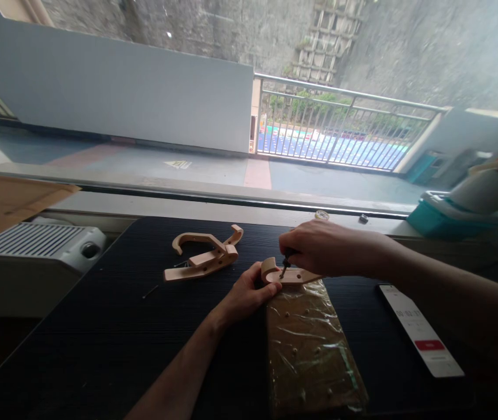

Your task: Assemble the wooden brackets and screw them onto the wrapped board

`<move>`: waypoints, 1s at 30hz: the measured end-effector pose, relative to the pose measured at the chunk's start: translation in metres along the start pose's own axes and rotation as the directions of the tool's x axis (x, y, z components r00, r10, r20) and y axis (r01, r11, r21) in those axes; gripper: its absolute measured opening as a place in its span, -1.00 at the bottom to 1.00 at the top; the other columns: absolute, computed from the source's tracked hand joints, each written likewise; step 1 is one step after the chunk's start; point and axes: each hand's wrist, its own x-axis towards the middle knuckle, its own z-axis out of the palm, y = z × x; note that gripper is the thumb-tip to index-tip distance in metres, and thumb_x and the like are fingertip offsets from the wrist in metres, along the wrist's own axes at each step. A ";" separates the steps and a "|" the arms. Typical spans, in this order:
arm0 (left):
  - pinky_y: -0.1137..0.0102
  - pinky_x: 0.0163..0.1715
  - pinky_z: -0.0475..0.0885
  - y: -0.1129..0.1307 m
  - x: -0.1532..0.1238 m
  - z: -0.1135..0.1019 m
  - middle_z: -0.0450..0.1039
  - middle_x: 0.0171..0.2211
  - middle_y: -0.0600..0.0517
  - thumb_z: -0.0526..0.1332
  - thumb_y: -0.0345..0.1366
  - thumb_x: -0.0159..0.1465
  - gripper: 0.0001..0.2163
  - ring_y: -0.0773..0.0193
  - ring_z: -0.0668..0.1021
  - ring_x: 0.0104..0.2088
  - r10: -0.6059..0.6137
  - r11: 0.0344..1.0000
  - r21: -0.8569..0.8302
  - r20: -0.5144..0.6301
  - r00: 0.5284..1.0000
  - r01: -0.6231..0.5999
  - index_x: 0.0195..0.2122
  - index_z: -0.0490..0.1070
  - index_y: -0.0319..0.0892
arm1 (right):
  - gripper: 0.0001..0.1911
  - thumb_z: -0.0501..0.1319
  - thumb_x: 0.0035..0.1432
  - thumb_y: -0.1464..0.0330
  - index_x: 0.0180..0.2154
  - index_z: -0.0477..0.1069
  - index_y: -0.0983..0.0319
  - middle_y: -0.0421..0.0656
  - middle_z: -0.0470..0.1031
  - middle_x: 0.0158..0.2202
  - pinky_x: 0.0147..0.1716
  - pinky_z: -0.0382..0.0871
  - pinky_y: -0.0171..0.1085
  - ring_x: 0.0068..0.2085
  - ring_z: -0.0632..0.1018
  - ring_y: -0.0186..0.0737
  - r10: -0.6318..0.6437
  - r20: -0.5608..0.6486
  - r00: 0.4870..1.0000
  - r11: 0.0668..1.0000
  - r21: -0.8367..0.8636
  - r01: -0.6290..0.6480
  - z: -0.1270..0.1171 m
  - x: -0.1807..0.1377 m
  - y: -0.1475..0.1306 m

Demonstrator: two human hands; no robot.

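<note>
A pale wooden hook (291,276) lies across the far end of a tape-wrapped brown board (304,332). My left hand (249,289) is closed around the hook's curled end, thumb in front and fingers behind. In my right hand (312,248) is a screwdriver (284,266), tilted, its tip down at the hook's face near the curl. The fingers cover most of its handle and the hook's right end is partly hidden by the hand. An open hole shows in the hook right of the tip. Left of my hands, more wooden hooks (207,262) lie piled together.
A loose screw (150,292) rests on the black table (100,332), left of the hooks. To the right lies a phone (421,331) showing a timer. A tape roll (321,215) sits by the window. A white heater (34,242) stands left, a teal bin (435,216) right.
</note>
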 end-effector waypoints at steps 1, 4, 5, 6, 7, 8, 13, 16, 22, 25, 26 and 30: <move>0.38 -0.15 0.33 0.000 0.000 0.000 0.42 -0.22 0.00 0.25 -0.16 0.12 -0.63 0.20 0.45 -0.18 -0.003 1.000 -0.003 0.000 1.000 0.003 -0.07 0.36 -0.18 | -0.82 0.06 0.12 0.41 -0.35 0.44 0.26 -0.16 0.46 -0.46 -0.47 0.08 -0.33 -0.46 0.36 -0.34 0.007 -0.016 1.000 1.000 0.021 -0.006 0.002 0.000 0.004; 0.38 -0.16 0.33 0.000 0.000 0.001 0.42 -0.23 0.01 0.25 -0.19 0.13 -0.64 0.22 0.45 -0.18 0.007 1.000 -0.017 -0.001 1.000 -0.007 -0.06 0.35 -0.17 | -0.78 0.07 0.13 0.30 -0.34 0.46 0.24 -0.16 0.47 -0.46 -0.47 0.09 -0.32 -0.46 0.37 -0.33 0.061 -0.043 0.997 0.997 0.042 -0.059 0.005 0.001 0.011; 0.38 -0.16 0.33 0.000 0.000 0.001 0.42 -0.23 0.01 0.25 -0.20 0.13 -0.65 0.22 0.44 -0.19 0.014 1.000 -0.025 -0.002 1.000 -0.015 -0.07 0.34 -0.17 | -0.77 0.08 0.13 0.28 -0.35 0.46 0.23 -0.17 0.47 -0.46 -0.48 0.09 -0.32 -0.48 0.37 -0.33 0.076 -0.044 0.996 0.997 0.036 -0.074 0.005 0.001 0.011; 0.39 -0.16 0.33 0.000 0.000 0.001 0.42 -0.23 0.02 0.25 -0.21 0.13 -0.66 0.23 0.44 -0.19 0.020 0.999 -0.032 -0.004 1.000 -0.020 -0.07 0.34 -0.17 | -0.78 0.09 0.12 0.28 -0.36 0.47 0.23 -0.18 0.47 -0.47 -0.49 0.08 -0.32 -0.49 0.36 -0.34 0.082 -0.037 0.996 0.996 0.018 -0.082 0.003 0.002 0.010; 0.39 -0.16 0.33 -0.001 0.000 0.001 0.42 -0.24 0.02 0.25 -0.21 0.13 -0.66 0.23 0.45 -0.20 0.024 0.999 -0.038 -0.004 1.000 -0.024 -0.08 0.34 -0.17 | -0.80 0.10 0.11 0.30 -0.37 0.47 0.22 -0.19 0.46 -0.49 -0.50 0.07 -0.32 -0.50 0.36 -0.34 0.074 -0.017 0.997 0.997 -0.010 -0.074 0.001 0.002 0.008; 0.39 -0.17 0.33 -0.001 0.000 0.001 0.42 -0.24 0.02 0.25 -0.21 0.13 -0.67 0.24 0.45 -0.20 0.025 0.999 -0.040 -0.004 1.000 -0.025 -0.09 0.35 -0.17 | -0.83 0.12 0.10 0.34 -0.39 0.47 0.23 -0.19 0.45 -0.50 -0.52 0.06 -0.32 -0.51 0.35 -0.35 0.054 0.013 0.998 0.997 -0.050 -0.053 -0.001 0.003 0.004; 0.39 -0.20 0.33 0.002 -0.001 0.001 0.43 -0.27 0.03 0.26 -0.21 0.12 -0.70 0.24 0.46 -0.24 -0.008 0.999 -0.045 0.000 1.000 0.008 -0.13 0.35 -0.17 | -0.81 0.10 0.05 0.59 -0.43 0.45 0.29 -0.12 0.48 -0.41 -0.58 -0.01 -0.31 -0.52 0.36 -0.36 -0.037 0.179 0.983 0.942 -0.323 0.095 -0.012 0.008 -0.023; 0.37 -0.20 0.34 0.007 -0.002 0.001 0.44 -0.28 0.02 0.25 -0.21 0.12 -0.71 0.23 0.47 -0.24 -0.049 0.998 -0.036 0.006 0.999 0.049 -0.15 0.34 -0.18 | -0.79 0.08 0.09 0.60 -0.44 0.44 0.30 -0.11 0.48 -0.37 -0.56 0.01 -0.31 -0.48 0.39 -0.35 -0.099 0.202 0.974 0.930 -0.329 0.163 -0.012 0.014 -0.029; 0.39 -0.19 0.33 0.008 -0.002 0.001 0.42 -0.25 0.02 0.24 -0.24 0.13 -0.72 0.23 0.46 -0.21 -0.028 0.999 -0.037 0.004 1.000 0.029 -0.14 0.33 -0.18 | -0.85 0.15 0.04 0.51 -0.51 0.44 0.29 -0.16 0.44 -0.57 -0.57 0.05 -0.31 -0.58 0.34 -0.36 0.001 0.152 0.988 0.974 -0.222 0.033 -0.005 0.021 -0.008; 0.41 -0.21 0.33 0.007 -0.002 0.001 0.40 -0.28 0.05 0.23 -0.25 0.14 -0.73 0.27 0.44 -0.24 -0.010 1.000 -0.027 -0.004 1.000 0.010 -0.14 0.33 -0.17 | -0.81 0.14 0.09 0.41 -0.52 0.46 0.25 -0.12 0.46 -0.56 -0.52 0.10 -0.27 -0.55 0.37 -0.31 0.086 0.089 0.992 0.985 -0.158 -0.071 -0.001 0.019 0.000; 0.42 -0.21 0.32 0.007 -0.002 0.001 0.40 -0.28 0.05 0.23 -0.25 0.14 -0.73 0.27 0.44 -0.25 -0.007 1.000 -0.023 -0.006 1.000 0.007 -0.14 0.33 -0.17 | -0.80 0.13 0.09 0.40 -0.52 0.47 0.25 -0.12 0.47 -0.56 -0.50 0.11 -0.26 -0.54 0.39 -0.29 0.095 0.084 0.992 0.985 -0.152 -0.081 -0.001 0.017 0.000; 0.41 -0.20 0.33 0.007 -0.002 0.002 0.40 -0.25 0.03 0.22 -0.25 0.14 -0.74 0.25 0.44 -0.22 0.002 1.000 -0.018 -0.003 1.000 -0.002 -0.14 0.33 -0.18 | -0.88 0.17 0.01 0.50 -0.47 0.47 0.27 -0.15 0.44 -0.58 -0.53 0.10 -0.28 -0.56 0.39 -0.30 0.061 0.162 0.985 0.979 -0.202 -0.027 -0.006 0.015 -0.009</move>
